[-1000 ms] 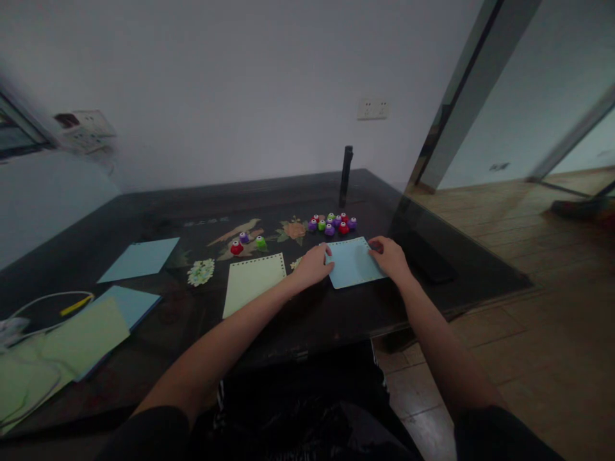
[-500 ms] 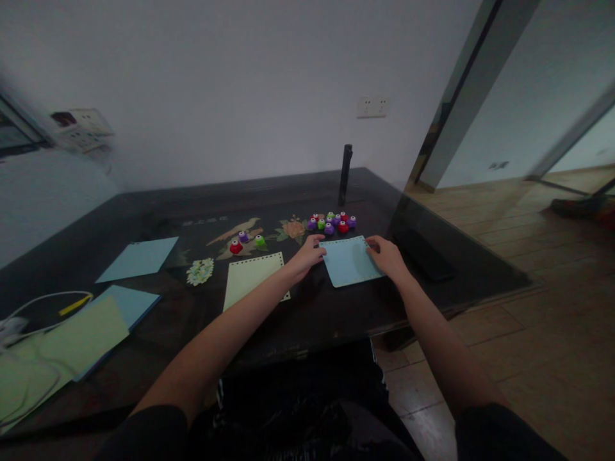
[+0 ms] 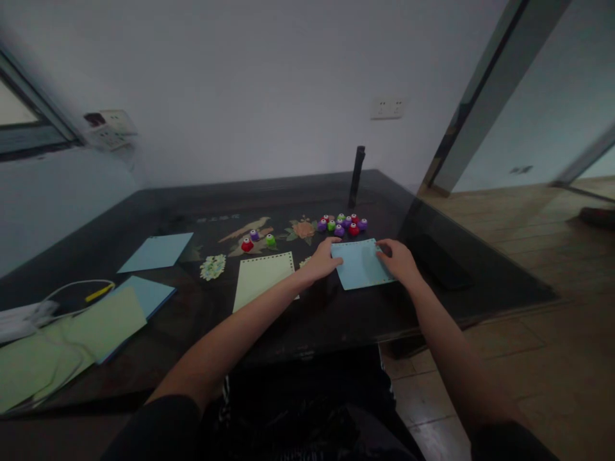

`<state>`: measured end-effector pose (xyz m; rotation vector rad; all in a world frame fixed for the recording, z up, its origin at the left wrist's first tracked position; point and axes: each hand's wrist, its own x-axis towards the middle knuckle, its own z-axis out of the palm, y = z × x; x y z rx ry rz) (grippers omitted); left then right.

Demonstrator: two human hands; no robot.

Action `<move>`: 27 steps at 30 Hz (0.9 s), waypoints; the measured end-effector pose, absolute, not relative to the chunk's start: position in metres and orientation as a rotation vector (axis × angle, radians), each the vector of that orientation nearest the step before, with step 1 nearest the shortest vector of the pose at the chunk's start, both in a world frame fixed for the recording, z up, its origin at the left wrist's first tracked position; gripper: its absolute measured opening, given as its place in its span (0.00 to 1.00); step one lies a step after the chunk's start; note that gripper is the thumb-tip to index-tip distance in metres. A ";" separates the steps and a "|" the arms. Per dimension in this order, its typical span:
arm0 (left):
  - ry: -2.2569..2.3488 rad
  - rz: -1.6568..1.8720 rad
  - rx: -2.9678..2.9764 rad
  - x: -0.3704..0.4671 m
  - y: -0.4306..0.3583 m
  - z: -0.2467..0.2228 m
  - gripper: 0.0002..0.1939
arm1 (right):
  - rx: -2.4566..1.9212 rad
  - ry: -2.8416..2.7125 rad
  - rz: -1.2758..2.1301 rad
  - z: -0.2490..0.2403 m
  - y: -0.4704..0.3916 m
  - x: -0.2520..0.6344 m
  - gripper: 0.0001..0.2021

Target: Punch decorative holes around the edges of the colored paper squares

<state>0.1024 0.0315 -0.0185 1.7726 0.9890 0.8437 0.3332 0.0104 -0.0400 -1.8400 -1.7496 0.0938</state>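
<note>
Steadying seems the step in hand: light-blue rectangular paper sheet point(image 3: 362, 269), right of the frame's centre, lies between both hands. The left hand's point(image 3: 321, 262) thumb and forefinger are parted at its upper-left corner; whether they grip it, I cannot tell. The right hand's point(image 3: 402, 261) thumb and forefinger appear to pinch its upper-right edge. Any shift would call for both hands moving evenly, lest it crease. It looks thin, with small punched holes along its top edge.

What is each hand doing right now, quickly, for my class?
Left hand: fingers closed on the blue sheet's left edge.
Right hand: fingers closed on its right edge.
</note>
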 end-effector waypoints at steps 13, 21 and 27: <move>1.422 0.705 2.525 -0.086 0.032 -0.018 0.13 | -1.271 -2.047 0.246 0.013 0.009 0.209 0.12; 1.601 0.478 2.549 -0.104 0.035 -0.030 0.27 | -1.390 -2.469 0.172 -0.002 0.048 0.113 0.13; 1.610 0.501 2.455 -0.110 0.040 -0.040 0.33 | -1.469 -2.532 0.003 -0.019 0.043 0.112 0.17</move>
